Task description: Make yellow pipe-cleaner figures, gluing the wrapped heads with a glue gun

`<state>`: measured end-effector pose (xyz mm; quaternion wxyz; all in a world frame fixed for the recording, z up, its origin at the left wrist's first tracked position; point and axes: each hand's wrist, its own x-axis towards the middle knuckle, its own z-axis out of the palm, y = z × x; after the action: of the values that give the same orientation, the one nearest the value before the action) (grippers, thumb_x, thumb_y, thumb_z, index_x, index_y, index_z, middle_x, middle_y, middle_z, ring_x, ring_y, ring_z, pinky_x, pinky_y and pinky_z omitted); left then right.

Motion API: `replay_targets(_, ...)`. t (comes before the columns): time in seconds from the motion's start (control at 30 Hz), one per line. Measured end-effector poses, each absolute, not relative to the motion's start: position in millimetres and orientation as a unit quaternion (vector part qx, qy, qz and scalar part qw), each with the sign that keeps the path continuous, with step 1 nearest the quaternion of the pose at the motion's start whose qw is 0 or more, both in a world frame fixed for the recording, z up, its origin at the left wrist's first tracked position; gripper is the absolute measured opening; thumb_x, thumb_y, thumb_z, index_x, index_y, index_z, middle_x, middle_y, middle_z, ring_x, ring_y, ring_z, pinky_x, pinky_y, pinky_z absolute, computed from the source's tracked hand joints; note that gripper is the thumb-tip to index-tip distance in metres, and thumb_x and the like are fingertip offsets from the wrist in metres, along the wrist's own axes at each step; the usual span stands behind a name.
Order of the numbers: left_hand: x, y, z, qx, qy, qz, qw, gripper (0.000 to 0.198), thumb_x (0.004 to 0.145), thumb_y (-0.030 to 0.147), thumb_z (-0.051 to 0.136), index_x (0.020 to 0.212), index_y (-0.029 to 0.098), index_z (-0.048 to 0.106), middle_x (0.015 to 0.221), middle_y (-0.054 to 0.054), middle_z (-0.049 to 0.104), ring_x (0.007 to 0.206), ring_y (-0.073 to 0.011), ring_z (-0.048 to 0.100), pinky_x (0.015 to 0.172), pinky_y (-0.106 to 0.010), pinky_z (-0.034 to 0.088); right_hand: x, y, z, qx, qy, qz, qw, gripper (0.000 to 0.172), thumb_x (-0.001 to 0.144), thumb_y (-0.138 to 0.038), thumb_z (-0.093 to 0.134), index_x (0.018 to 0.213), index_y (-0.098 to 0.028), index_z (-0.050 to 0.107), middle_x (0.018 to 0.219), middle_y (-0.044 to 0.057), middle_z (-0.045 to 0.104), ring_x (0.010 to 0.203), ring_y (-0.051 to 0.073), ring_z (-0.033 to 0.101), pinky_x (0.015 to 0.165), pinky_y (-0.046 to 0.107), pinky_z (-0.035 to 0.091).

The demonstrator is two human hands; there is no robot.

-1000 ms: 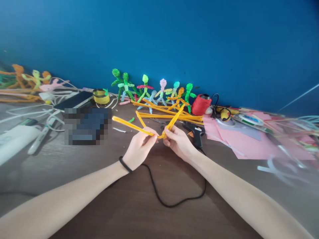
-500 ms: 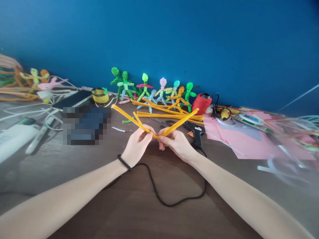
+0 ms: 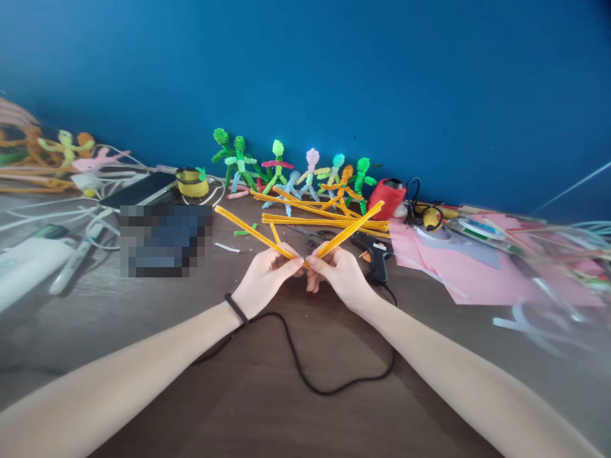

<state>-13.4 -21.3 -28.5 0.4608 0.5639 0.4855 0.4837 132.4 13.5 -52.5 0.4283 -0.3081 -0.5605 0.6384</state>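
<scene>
My left hand (image 3: 268,272) and my right hand (image 3: 341,270) meet above the dark table, thumbs and fingers pinched on orange-yellow pipe cleaners (image 3: 351,233). The stems form a wide V with its low point between my thumbs. One arm slants up left from my left hand, with a short separate end (image 3: 273,232) sticking up behind it. A thicker arm rises to the right out of my right hand. My fingers hide the join. Just beyond lie more orange pipe cleaners (image 3: 324,221) in bundles, partly over scissors (image 3: 315,238).
Several pipe-cleaner figures (image 3: 277,164) stand along the blue wall. A glue gun (image 3: 378,256) lies right of my hands, its black cord (image 3: 329,393) looping in front. Pink paper (image 3: 458,273) is at right; a pixelated dark object (image 3: 165,242) and a power bank-like slab (image 3: 138,189) at left.
The left-hand stems have spread: the short end now stands more upright, apart from the long arm. My left thumb has slid closer to the right one. The right arm of the V rose slightly.
</scene>
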Motion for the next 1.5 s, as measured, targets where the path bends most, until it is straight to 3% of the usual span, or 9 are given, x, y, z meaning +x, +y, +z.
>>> replay_targets(0.23, -11.0, -24.4, -27.9, 0.531, 0.485, 0.481, 0.501, 0.017, 0.071, 0.028, 0.061, 0.065, 0.014, 0.056, 0.063, 0.000, 0.060, 0.061, -0.0127, 0.060, 0.063, -0.026, 0.048, 134.0, 10.2, -47.9, -0.333, -0.624, 0.560, 0.430, 0.028, 0.075, -0.039, 0.059, 0.068, -0.017, 0.044, 0.042, -0.006, 0.052, 0.034, 0.008, 0.048, 0.036, 0.018, 0.039)
replay_targets(0.43, -7.6, -27.6, -29.6, 0.456, 0.440, 0.481, 0.606, 0.016, 0.071, 0.025, 0.062, 0.068, 0.014, 0.052, 0.064, -0.001, 0.064, 0.054, -0.0104, 0.058, 0.058, -0.026, 0.048, 134.1, 6.9, -47.9, -0.367, -0.639, 0.508, 0.445, 0.026, 0.075, -0.035, 0.061, 0.067, -0.018, 0.044, 0.043, -0.008, 0.047, 0.035, 0.006, 0.044, 0.037, 0.018, 0.035)
replay_targets(0.6, -5.5, -27.7, -34.3, 0.418, 0.383, 0.500, 0.655, 0.015, 0.074, 0.025, 0.060, 0.067, 0.014, 0.052, 0.064, -0.001, 0.063, 0.060, -0.0120, 0.060, 0.061, -0.026, 0.048, 133.6, 10.1, -49.3, -0.331, -0.615, 0.568, 0.435, 0.028, 0.075, -0.044, 0.057, 0.072, -0.018, 0.046, 0.050, -0.005, 0.051, 0.037, 0.007, 0.047, 0.036, 0.020, 0.038)
replay_targets(0.73, -4.9, -26.8, -34.7, 0.422, 0.371, 0.522, 0.642, 0.015, 0.074, 0.023, 0.060, 0.066, 0.014, 0.053, 0.060, 0.000, 0.061, 0.057, -0.0104, 0.058, 0.059, -0.025, 0.046, 135.1, 12.4, -50.2, -0.277, -0.610, 0.617, 0.412, 0.031, 0.072, -0.044, 0.060, 0.082, -0.016, 0.052, 0.058, -0.003, 0.058, 0.046, 0.009, 0.055, 0.044, 0.022, 0.045)
replay_targets(0.83, -5.2, -26.1, -34.6, 0.420, 0.374, 0.525, 0.639, 0.015, 0.074, 0.024, 0.060, 0.065, 0.014, 0.052, 0.057, 0.001, 0.059, 0.055, -0.0103, 0.058, 0.059, -0.025, 0.046, 135.8, 11.9, -49.7, -0.267, -0.624, 0.610, 0.410, 0.032, 0.070, -0.045, 0.062, 0.077, -0.015, 0.054, 0.060, -0.001, 0.059, 0.049, 0.010, 0.057, 0.047, 0.023, 0.047)
replay_targets(1.1, -4.0, -27.7, -35.0, 0.431, 0.416, 0.523, 0.606, 0.018, 0.072, 0.025, 0.061, 0.067, 0.015, 0.047, 0.058, 0.001, 0.060, 0.054, -0.0105, 0.057, 0.053, -0.023, 0.045, 135.0, 11.1, -50.0, -0.285, -0.618, 0.599, 0.423, 0.032, 0.069, -0.045, 0.063, 0.068, -0.015, 0.050, 0.054, -0.003, 0.056, 0.038, 0.007, 0.050, 0.036, 0.020, 0.039)
replay_targets(1.5, -2.3, -30.8, -31.9, 0.462, 0.440, 0.532, 0.556, 0.015, 0.073, 0.023, 0.058, 0.065, 0.015, 0.048, 0.057, 0.001, 0.058, 0.052, -0.0093, 0.054, 0.053, -0.023, 0.044, 134.9, 12.7, -47.7, -0.280, -0.620, 0.614, 0.401, 0.031, 0.068, -0.041, 0.065, 0.064, -0.016, 0.047, 0.050, -0.005, 0.053, 0.037, 0.007, 0.048, 0.035, 0.019, 0.034)
